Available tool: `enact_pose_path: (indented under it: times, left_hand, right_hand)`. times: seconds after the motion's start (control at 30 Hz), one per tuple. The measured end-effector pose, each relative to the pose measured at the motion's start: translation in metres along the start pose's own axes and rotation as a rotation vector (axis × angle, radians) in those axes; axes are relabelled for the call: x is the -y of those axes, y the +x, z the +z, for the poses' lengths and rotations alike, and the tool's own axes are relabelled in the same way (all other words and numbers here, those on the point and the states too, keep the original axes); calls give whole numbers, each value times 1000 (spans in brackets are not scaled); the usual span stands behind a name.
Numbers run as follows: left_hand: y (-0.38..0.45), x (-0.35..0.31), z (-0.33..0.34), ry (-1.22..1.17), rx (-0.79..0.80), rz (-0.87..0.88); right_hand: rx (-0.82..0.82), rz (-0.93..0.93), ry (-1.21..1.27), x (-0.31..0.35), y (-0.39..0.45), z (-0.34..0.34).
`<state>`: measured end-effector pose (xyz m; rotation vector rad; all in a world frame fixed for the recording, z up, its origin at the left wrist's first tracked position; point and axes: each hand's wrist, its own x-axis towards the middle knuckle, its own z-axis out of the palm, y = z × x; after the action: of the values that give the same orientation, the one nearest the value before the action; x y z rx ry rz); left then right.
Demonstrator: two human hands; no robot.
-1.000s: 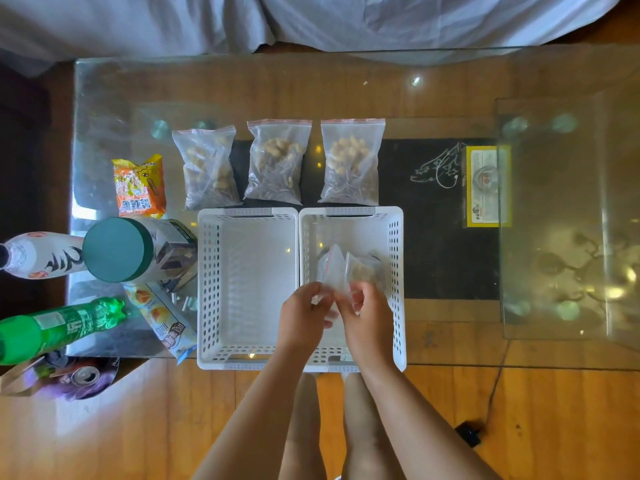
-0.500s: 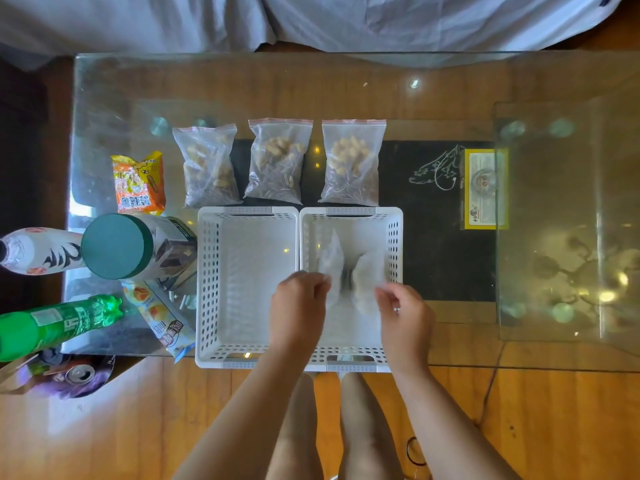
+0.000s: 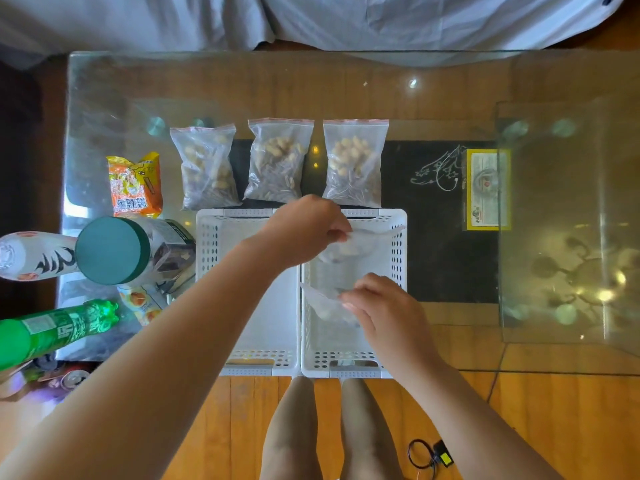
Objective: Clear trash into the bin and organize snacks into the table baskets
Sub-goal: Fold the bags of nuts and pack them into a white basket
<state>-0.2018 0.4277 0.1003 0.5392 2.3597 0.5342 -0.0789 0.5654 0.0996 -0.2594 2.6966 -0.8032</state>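
Observation:
Two white plastic baskets stand side by side on the glass table, the left basket (image 3: 211, 271) and the right basket (image 3: 398, 258). My left hand (image 3: 304, 230) pinches a clear snack bag (image 3: 360, 244) at the far end of the right basket. My right hand (image 3: 384, 310) pinches a second clear snack bag (image 3: 322, 299) nearer the basket's front. Three more zip bags of nuts lie in a row behind the baskets: left (image 3: 207, 168), middle (image 3: 277, 161) and right (image 3: 353, 164).
An orange snack packet (image 3: 135, 185) lies at the left. A green-lidded can (image 3: 110, 251), a white bottle (image 3: 31, 254), a green bottle (image 3: 52, 330) and another snack packet (image 3: 142, 303) crowd the table's left edge. Crushed cans (image 3: 72, 379) lie on the floor below.
My hands have separated the two bags: my left hand moved forward to the basket's far end with one bag, while my right hand stayed near the front with the other.

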Motion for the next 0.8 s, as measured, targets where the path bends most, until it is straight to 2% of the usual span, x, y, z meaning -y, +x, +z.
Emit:
enact_pose_path:
  times: [0.1,0.17,0.27,0.43,0.7,0.8]
  left_hand:
    - [12,7,-2,26,-54,-28]
    - [14,14,-2,-5,-93,-69]
    - [13,28,-1,-32,-69,-128]
    - [11,40,6,-63,-80,-177]
    - [8,39,1,-26,-99,-197]
    - [7,41,2,-152,-178,-226]
  right_hand:
    - [26,-4,-28,1,26,12]
    - [0,97,44,-6,37,22]
    - [-78,228,129,-22,36,32]
    - [-124,214,121,-31,39,33]
    - [-221,342,256,-24,53,27]
    - [-232,460,398,-32,54,29]
